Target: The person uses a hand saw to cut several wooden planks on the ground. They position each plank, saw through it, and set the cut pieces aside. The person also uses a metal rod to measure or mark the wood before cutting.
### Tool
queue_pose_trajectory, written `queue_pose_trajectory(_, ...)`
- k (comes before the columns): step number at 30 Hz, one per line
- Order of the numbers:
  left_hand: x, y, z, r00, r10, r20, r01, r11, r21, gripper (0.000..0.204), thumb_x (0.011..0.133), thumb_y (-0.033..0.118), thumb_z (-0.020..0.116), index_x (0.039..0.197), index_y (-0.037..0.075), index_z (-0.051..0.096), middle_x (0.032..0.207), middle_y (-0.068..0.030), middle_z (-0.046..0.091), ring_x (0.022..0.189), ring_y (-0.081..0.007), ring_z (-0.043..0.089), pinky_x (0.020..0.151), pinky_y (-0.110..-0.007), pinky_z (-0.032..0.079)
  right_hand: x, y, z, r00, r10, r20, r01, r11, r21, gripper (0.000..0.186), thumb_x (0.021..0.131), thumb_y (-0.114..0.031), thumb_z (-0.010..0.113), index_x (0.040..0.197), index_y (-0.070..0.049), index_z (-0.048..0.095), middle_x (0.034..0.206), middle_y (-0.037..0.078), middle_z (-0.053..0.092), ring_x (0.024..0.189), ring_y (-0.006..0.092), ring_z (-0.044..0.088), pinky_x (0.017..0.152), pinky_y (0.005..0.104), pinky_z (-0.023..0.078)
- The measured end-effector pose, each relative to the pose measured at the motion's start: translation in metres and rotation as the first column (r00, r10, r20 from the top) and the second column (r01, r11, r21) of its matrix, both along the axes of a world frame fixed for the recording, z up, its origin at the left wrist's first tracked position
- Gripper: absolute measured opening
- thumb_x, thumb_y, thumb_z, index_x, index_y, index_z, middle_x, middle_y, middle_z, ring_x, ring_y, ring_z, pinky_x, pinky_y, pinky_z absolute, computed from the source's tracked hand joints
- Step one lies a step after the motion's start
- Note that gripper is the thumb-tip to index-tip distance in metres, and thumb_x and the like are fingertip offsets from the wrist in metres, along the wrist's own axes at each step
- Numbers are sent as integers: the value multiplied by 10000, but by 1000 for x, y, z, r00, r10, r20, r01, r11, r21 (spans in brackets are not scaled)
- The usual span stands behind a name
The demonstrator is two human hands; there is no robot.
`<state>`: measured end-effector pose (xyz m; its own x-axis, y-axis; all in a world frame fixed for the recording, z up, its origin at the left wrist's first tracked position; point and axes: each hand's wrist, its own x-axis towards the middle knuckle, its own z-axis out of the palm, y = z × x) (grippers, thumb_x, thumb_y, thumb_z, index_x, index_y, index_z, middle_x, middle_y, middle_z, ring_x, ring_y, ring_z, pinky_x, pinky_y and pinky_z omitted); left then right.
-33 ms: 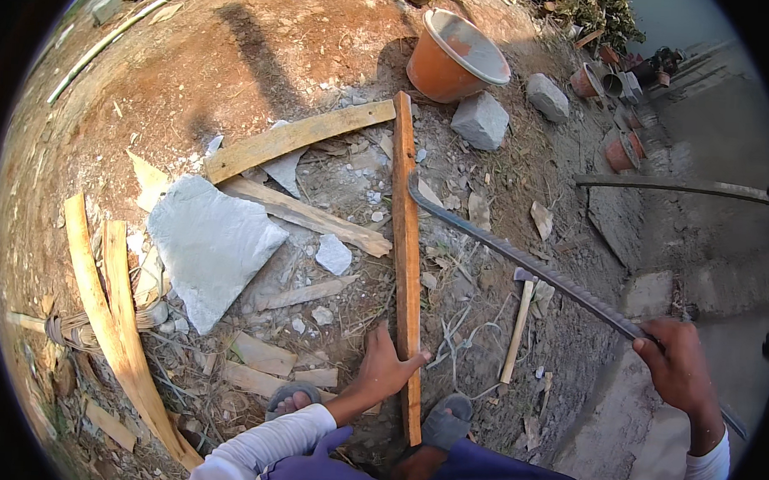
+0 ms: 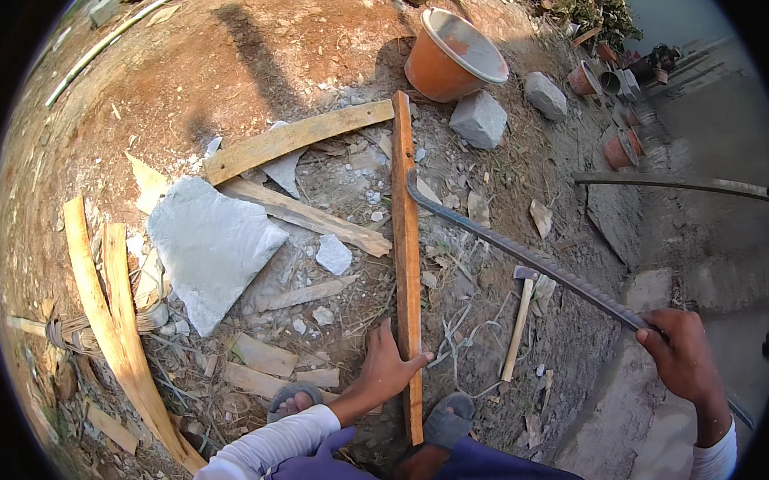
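Note:
A reddish-brown wooden batten (image 2: 407, 285) lies lengthwise before me, its near end between my feet. My left hand (image 2: 381, 372) grips it near that end, thumb across the top and fingers along its left side. In my right hand (image 2: 684, 358) is a ribbed steel bar (image 2: 544, 267), held closed near its far right part. The bar slants up to the left, and its bent, smoother tip meets the batten's right side in the upper part. Below the bar lies a small hammer or hatchet (image 2: 519, 321) with a pale wooden handle; its exact head shape is unclear.
Left of the batten lie a large pale stone slab (image 2: 212, 253), a yellowish plank (image 2: 298, 142) and split timber (image 2: 123, 339). An orange bucket (image 2: 446, 65) stands beyond, beside stone blocks (image 2: 479, 121). A concrete ledge (image 2: 596, 442) runs along the right.
My right hand has shifted slightly up and to the right with the steel bar. More of the tool's head shows below the bar. My left hand stays on the batten.

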<state>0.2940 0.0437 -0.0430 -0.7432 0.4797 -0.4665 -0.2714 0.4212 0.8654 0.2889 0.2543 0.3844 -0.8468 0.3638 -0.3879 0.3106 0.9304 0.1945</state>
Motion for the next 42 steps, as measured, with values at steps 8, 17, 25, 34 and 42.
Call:
queue_pose_trajectory(8, 2, 16, -6, 896, 22, -445, -55, 997, -61, 1147, 873, 464, 809, 1575, -120, 115, 1560, -373, 251, 1454, -529, 302, 1180, -590, 299, -47, -19, 21, 998, 66, -13, -65, 993, 97, 208, 941, -171, 691, 924, 35, 717, 730, 217, 592, 687, 368, 604, 664, 448, 452)
queue_pose_trajectory(17, 13, 33, -30, 895, 22, -445, -34, 999, -20, 943, 908, 213, 684, 1579, -136, 122, 1630, -381, 180, 1512, -542, 223, 1245, -578, 218, -67, -32, 34, 993, -101, 58, 96, 992, 83, 215, 938, -160, 694, 950, 54, 722, 654, 200, 552, 614, 322, 555, 639, 433, 444)
queue_pose_trajectory(25, 15, 37, -35, 871, 26, -490, -15, 1000, 26, 909, 907, 157, 650, 1547, -199, 113, 1611, -433, 152, 1523, -564, 183, 1267, -565, 197, -58, -32, 20, 997, -58, 47, 58, 998, -5, 204, 959, -147, 666, 936, 56, 669, 740, 214, 585, 664, 340, 573, 674, 434, 459)
queue_pose_trajectory(34, 19, 50, -35, 916, 49, -399, -15, 996, 87, 869, 908, 76, 571, 1541, -219, 54, 1617, -442, 80, 1526, -586, 138, 1266, -561, 209, -20, -4, 14, 916, -278, 288, 371, 862, -345, 375, 1068, -194, 565, 1381, 13, 559, 966, 157, 658, 725, 232, 674, 636, 396, 542)
queue_pose_trajectory(42, 18, 46, -35, 951, 73, -300, -28, 988, 152, 879, 953, 98, 577, 1560, -184, 7, 1638, -422, 32, 1541, -572, 89, 1273, -557, 165, -28, -27, 37, 539, -605, 585, 832, 491, -258, 491, 1139, -381, 412, 1477, -26, 446, 816, 78, 640, 571, 151, 578, 502, 306, 474)
